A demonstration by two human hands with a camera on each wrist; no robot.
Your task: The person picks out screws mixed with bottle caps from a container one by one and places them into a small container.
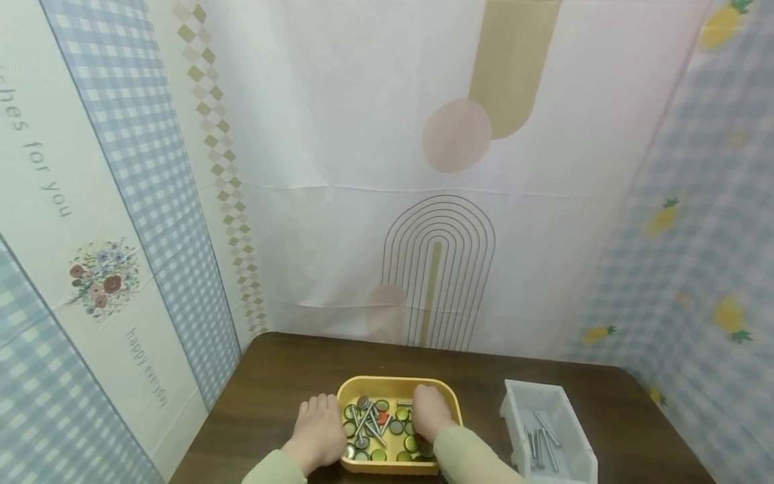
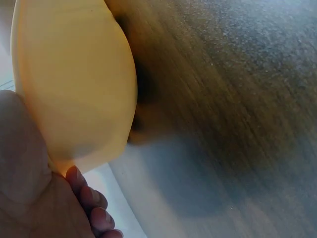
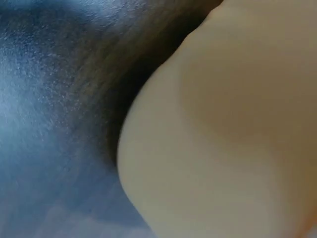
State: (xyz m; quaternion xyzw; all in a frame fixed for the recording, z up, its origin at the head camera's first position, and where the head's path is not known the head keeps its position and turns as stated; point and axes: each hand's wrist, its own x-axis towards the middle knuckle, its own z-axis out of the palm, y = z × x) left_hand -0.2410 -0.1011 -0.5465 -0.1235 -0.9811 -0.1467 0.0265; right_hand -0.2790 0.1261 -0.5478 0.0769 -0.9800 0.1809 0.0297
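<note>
A yellow plastic basket (image 1: pixel 396 468) stands near the front of the table, holding metal bottle caps (image 1: pixel 396 427), silver bolts (image 1: pixel 375 433) and a small red piece (image 1: pixel 382 417). My left hand (image 1: pixel 320 430) grips its left side. In the left wrist view, the thumb lies by the rim and the bent fingers (image 2: pixel 91 198) touch the outer wall. My right hand (image 1: pixel 431 411) reaches down inside the basket's right part, beside a bolt (image 1: pixel 403 403). Its fingertips are hidden, so what they hold does not show. The right wrist view shows the basket's outer wall (image 3: pixel 213 124).
To the right stands a white open bin (image 1: pixel 535 390) with several bolts (image 1: pixel 540 447) lying in it. The brown wooden table (image 1: pixel 296 363) has rounded back corners. Printed cloths (image 1: pixel 326 255) hang behind it and at both sides.
</note>
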